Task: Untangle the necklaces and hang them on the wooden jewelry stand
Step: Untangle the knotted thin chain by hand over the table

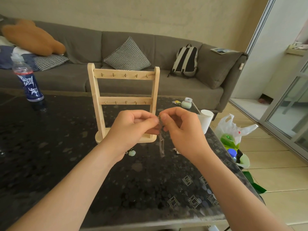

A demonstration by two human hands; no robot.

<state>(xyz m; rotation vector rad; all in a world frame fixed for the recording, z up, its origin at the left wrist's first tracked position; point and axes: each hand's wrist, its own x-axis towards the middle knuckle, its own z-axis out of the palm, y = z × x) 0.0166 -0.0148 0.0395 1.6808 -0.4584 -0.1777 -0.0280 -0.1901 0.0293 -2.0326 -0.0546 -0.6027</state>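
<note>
Your left hand (131,127) and right hand (181,129) pinch the necklace (161,139) in curled fingers (154,121), raised before the stand (123,75), probably so its tangles hang free.

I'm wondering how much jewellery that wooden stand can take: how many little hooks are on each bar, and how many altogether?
Upper bar hooks: 5
Lower bar hooks: 5
Total: 10

A grey sofa (150,77) stands against the far beige wall (133,14); right, sliding glass doors (286,100) light the tiled floor (275,172).
</note>
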